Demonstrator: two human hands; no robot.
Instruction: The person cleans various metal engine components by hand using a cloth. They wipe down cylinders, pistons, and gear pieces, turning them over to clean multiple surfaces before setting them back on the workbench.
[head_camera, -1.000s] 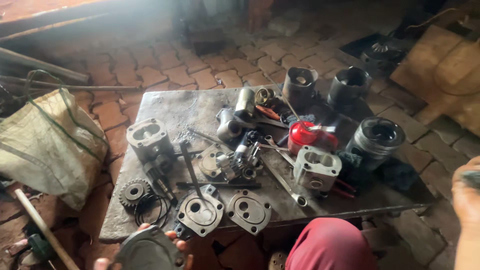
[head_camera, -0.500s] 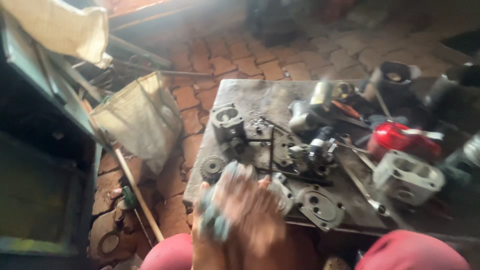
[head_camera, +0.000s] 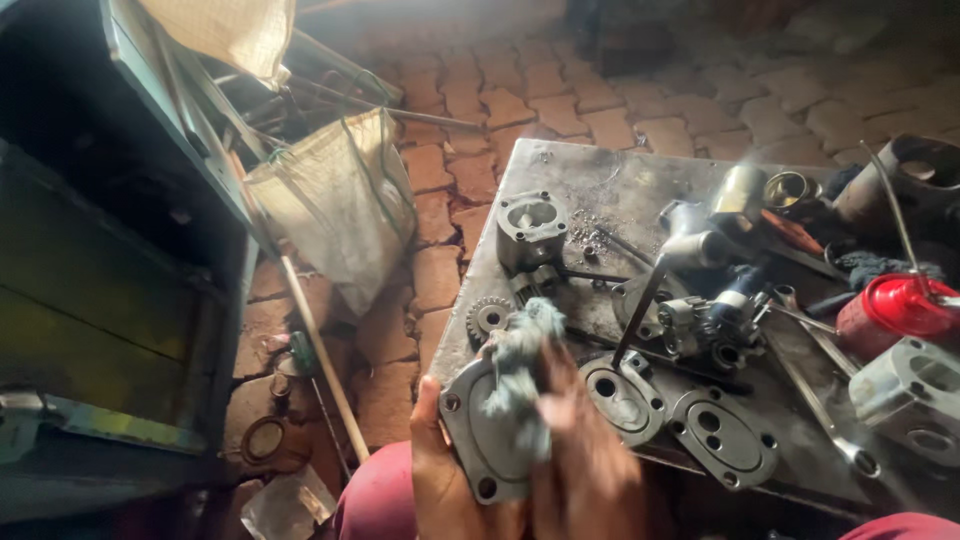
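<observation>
My left hand (head_camera: 440, 470) curls around the near edge of a flat grey metal cover plate (head_camera: 478, 430) with bolt holes at its corners, held just off the near-left corner of the steel table (head_camera: 580, 180). My right hand (head_camera: 585, 450) is blurred, but it seems to be closed on a wad of grey rag (head_camera: 520, 370) pressed against the plate's face. The tabletop is scratched and oily, its left edge dropping to brick floor (head_camera: 500, 110), where there is open room. Just beyond the plate lies a small toothed gear (head_camera: 487, 317); two more round cover plates (head_camera: 670, 415) rest to its right. A cast pump housing (head_camera: 530, 230) stands farther back, a red oil can (head_camera: 890, 312) far right.
</observation>
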